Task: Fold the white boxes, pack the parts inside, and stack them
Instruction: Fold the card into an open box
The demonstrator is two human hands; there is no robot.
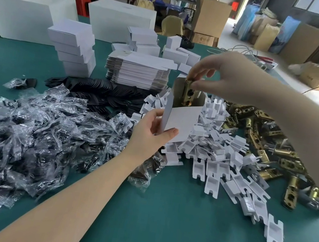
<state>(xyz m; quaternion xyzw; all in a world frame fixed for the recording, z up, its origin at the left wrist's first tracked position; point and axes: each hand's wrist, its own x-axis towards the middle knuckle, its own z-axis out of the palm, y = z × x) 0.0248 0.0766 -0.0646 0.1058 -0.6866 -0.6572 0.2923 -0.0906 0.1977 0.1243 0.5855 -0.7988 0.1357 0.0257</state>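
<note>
From the head view, the left hand (pixel 150 132) gripped the open white box (pixel 182 118) upright above the green worktop (pixel 158 225), while the right hand (pixel 220 76) pinched a brass latch (pixel 189 93) half inside its mouth (flaps apart). Doing it well likely meant keeping the box steady and lowering the latch straight, clear of the walls.

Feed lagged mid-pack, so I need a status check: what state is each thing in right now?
white box: open-topped, held upright by left hand
brass latch: half inside box, pinched by right hand
flat box blanks: unfolded, stacked
finished boxes: closed, stacked
</note>
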